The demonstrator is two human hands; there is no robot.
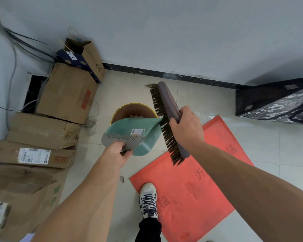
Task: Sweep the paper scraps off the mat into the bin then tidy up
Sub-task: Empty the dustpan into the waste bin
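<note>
My left hand [118, 153] grips the grey handle of a green dustpan [129, 135], tilted with its lip over a round yellow-rimmed bin [122, 110]. Pale paper scraps [136, 116] show inside the bin just past the pan's edge. A long brush [166, 119] with brown bristles and a dark purple back is in my right hand [184, 126]; its bristles touch the pan's right edge. The red mat [191, 180] lies on the tiled floor below the brush. One small scrap [122, 179] lies on the floor beside the mat's left corner.
Stacked cardboard boxes [42, 133] and a paper bag [87, 53] fill the left side, with cables along the left wall. A patterned dark bag [280, 103] sits at the right by the wall. My white shoe [148, 199] stands on the mat's left edge.
</note>
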